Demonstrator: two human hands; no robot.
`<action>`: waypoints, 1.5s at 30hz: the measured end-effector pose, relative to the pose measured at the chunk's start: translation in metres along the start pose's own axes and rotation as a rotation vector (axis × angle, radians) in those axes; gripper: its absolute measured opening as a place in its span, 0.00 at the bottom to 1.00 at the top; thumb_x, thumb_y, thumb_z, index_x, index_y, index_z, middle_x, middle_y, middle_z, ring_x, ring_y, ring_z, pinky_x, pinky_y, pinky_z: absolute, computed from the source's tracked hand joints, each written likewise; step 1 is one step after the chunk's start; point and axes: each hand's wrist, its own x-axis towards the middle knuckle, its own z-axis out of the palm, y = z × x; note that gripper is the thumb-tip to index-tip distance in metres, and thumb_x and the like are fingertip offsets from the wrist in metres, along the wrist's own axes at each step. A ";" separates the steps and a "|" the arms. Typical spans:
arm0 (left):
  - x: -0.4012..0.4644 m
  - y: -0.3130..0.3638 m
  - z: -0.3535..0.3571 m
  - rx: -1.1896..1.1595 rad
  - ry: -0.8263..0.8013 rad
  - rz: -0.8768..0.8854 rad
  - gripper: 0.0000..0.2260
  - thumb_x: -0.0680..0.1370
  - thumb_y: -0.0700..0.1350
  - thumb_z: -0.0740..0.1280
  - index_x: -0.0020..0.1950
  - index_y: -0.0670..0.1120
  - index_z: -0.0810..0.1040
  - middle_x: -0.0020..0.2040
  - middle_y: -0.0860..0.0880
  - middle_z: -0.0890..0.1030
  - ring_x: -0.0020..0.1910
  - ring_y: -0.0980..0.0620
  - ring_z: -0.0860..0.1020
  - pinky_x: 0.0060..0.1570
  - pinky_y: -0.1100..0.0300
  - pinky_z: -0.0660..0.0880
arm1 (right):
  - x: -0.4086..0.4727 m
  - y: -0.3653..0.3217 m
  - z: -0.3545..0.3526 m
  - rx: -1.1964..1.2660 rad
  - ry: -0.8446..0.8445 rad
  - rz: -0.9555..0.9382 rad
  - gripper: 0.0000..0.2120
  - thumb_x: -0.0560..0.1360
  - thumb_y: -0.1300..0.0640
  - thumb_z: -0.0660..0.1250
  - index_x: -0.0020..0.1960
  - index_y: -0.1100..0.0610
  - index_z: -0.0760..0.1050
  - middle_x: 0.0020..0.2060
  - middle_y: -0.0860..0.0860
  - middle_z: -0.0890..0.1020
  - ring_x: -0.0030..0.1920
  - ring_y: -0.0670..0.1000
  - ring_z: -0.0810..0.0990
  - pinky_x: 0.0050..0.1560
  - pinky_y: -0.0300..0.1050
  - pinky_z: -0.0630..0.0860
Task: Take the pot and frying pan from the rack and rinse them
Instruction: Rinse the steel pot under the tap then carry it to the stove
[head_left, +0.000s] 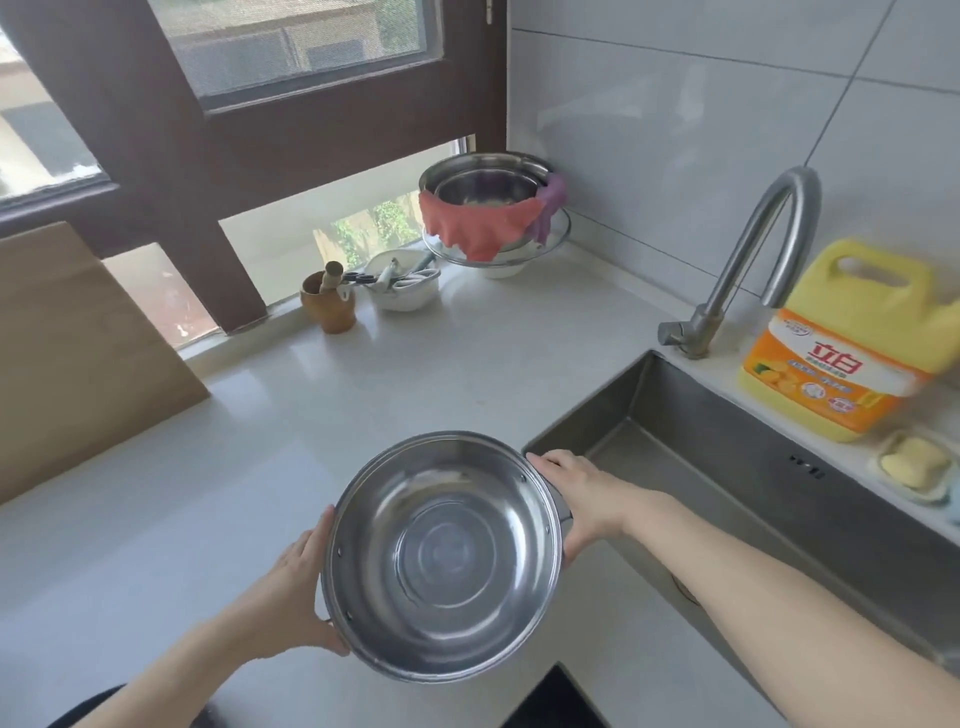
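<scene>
Single head-worn view, wide-angle, looking forward and steeply down from above the near edge of the countertop (363, 374). It faces the far corner where window (291, 47) meets tiled wall (675, 130) (verticals bow outward). The sink (727, 467) lies close at right.

the pot (444, 556) is a round, shiny stainless steel vessel, wide and fairly shallow, with a thin rolled rim and small rivets showing inside its wall at the left and right. its inside looks empty, and the flat bottom shows faint concentric rings. it is held in the air, mouth up and tipped slightly toward the viewer, above the near part of the white counter (363, 374), just left of the sink (727, 467). the left hand (291, 587) grips its left side and the right hand (582, 499) grips its right side, fingers curled around the side handles.
</scene>
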 end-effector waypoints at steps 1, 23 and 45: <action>0.002 -0.002 -0.001 -0.011 -0.005 0.006 0.71 0.52 0.68 0.79 0.75 0.55 0.29 0.79 0.55 0.45 0.78 0.53 0.48 0.75 0.60 0.53 | 0.000 0.000 0.001 0.035 0.009 -0.003 0.63 0.57 0.45 0.83 0.78 0.41 0.44 0.72 0.49 0.58 0.73 0.50 0.56 0.73 0.49 0.62; 0.222 0.313 0.016 0.470 -0.267 0.493 0.67 0.57 0.58 0.81 0.77 0.55 0.32 0.75 0.48 0.58 0.76 0.46 0.54 0.73 0.53 0.56 | -0.196 0.213 -0.008 0.379 0.350 0.551 0.66 0.48 0.39 0.80 0.77 0.39 0.46 0.66 0.45 0.59 0.70 0.48 0.60 0.72 0.47 0.65; 0.365 0.266 0.186 0.730 -0.398 0.410 0.64 0.63 0.54 0.79 0.74 0.54 0.27 0.79 0.48 0.52 0.77 0.45 0.55 0.72 0.53 0.63 | -0.110 0.301 0.147 0.502 0.357 0.747 0.60 0.48 0.37 0.78 0.73 0.35 0.50 0.62 0.44 0.62 0.66 0.50 0.66 0.60 0.49 0.74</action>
